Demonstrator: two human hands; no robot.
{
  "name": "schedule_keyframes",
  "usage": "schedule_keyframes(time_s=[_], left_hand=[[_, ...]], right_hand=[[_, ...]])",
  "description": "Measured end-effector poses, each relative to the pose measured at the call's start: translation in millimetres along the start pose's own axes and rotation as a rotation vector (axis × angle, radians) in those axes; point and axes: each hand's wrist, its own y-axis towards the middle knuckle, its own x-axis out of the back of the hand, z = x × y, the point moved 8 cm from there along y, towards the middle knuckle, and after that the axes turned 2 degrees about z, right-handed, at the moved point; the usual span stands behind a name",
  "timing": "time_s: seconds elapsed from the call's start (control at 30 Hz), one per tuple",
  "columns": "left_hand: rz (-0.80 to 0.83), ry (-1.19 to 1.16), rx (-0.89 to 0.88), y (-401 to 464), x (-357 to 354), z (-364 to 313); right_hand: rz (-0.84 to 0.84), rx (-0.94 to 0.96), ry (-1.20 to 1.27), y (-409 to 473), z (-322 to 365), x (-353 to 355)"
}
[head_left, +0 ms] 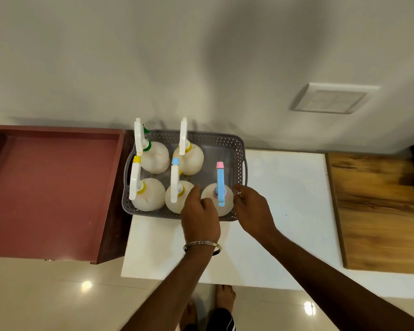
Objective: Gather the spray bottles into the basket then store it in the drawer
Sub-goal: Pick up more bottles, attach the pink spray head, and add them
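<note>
Five spray bottles stand upright in the grey perforated basket [238,149] on the white tabletop [285,211]. Both hands flank the blue-headed bottle [219,197] at the basket's near right corner: left hand [200,217] curled against it, right hand [251,209] loosely spread beside it. Left of the basket, the maroon drawer [53,187] sits open, nothing inside.

Grey basket [239,149] on white table [285,211], just right of open red drawer [50,189]. Five spray bottles upright inside; blue-headed bottle [219,194] near-right corner. L hand [200,211] and R hand [251,209] flank it, fingers touching its body. Bangle [201,246] on L wrist.
</note>
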Motion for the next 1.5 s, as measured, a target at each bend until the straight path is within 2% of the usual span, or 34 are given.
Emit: schedule_keyframes(time_s=[0.13, 0.37, 0.7, 0.97, 1.13, 1.5], left_hand=[[-0.036, -0.046, -0.028, -13, 7, 1], [-0.079, -0.004, -0.242, -70, 24, 14], [0.085, 0.319, -0.545, -139, 48, 71], [0.178, 0.491, -0.645, -188, 36, 102], [0.226, 0.547, -0.713, -250, 20, 123], [0.461, 0.660, -0.827, -410, -46, 189]], right_hand=[[-0.036, -0.021, 0.002, -5, -1, 15], [-0.107, -0.017, -0.018, -53, -3, 27], [-0.110, -0.121, -0.002, -187, -61, 5], [-0.130, -0.144, -0.050, -281, -122, 3], [-0.191, -0.183, -0.069, -349, -173, 12], [-0.334, -0.419, -0.069, -537, -318, 18]])
